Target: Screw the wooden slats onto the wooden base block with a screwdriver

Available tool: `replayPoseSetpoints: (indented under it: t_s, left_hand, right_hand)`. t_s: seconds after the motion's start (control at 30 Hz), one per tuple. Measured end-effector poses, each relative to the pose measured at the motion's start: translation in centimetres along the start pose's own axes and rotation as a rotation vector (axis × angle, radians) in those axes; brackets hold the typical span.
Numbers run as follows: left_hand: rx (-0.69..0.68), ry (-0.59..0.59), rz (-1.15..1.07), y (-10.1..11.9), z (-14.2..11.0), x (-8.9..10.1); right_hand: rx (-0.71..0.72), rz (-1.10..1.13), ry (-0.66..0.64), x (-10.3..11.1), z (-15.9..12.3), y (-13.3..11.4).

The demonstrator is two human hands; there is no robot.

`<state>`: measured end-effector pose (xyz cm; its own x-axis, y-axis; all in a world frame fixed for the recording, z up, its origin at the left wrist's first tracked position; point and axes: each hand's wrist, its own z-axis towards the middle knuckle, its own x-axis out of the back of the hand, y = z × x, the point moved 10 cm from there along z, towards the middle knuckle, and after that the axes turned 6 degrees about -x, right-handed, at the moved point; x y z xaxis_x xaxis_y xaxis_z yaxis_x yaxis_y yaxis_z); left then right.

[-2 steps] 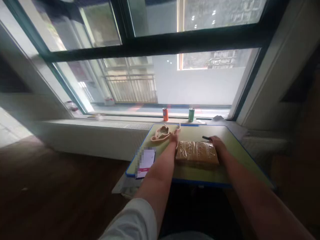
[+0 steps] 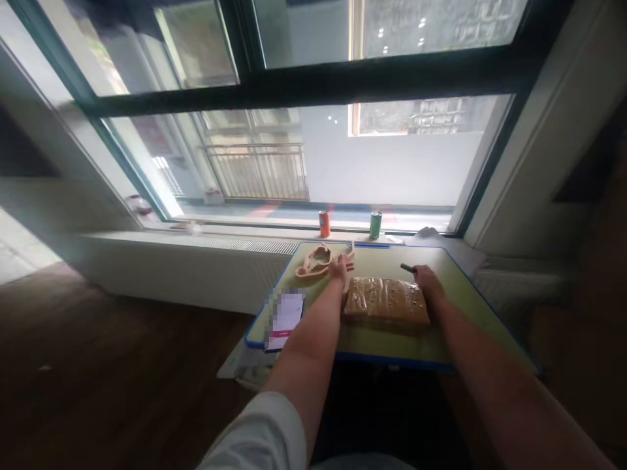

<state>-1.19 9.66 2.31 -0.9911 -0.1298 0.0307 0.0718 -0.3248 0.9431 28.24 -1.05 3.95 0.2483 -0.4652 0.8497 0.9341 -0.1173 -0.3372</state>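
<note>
Gripping the dark tool (image 2: pixel 406 267) in a closed right hand (image 2: pixel 428 282), one should steady the taped block (image 2: pixel 386 301); the left hand's (image 2: pixel 337 269) hold I can't tell.

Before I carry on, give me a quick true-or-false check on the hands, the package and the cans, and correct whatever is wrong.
1. The right hand holds a short dark object. True.
2. The orange can stands to the left of the green can. True.
3. Both cans stand on the floor. False: they stand on the windowsill, beyond the table.
4. The brown package lies between the two forearms. True.
5. The left hand is at the package's right end. False: the left hand is beyond the package's left end, next to a beige shape; whether it grips anything is too blurred to tell.
</note>
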Motion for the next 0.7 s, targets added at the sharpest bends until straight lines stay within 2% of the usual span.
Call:
replayPoseSetpoints:
  t_s: [0.17,0.23,0.33,0.5,0.6,0.7]
  left_hand:
    - [-0.1,0.054,0.202,1.2,-0.2,1.4]
    - [-0.153,0.035,0.275,1.9,-0.3,1.2]
    - [-0.212,-0.057,0.379,2.8,-0.5,0.1]
    - [-0.285,-0.17,0.592,4.3,-0.1,-1.7]
    - [-0.26,-0.162,0.736,4.6,0.5,-1.7]
    - [-0.233,-0.131,0.854,4.9,1.0,-1.2]
  right_hand:
    - [-0.145,-0.056,0.072,1.3,-1.2,1.6]
    - [-0.22,-0.08,0.1,1.7,-1.5,2.6]
    - [-0.277,-0.085,0.147,2.4,-1.4,3.4]
    - [-0.238,-0.033,0.144,2.5,-1.0,2.6]
    - [-0.207,0.03,0.145,2.8,-1.1,2.2]
    - [-0.209,0.11,0.168,4.3,-1.8,2.7]
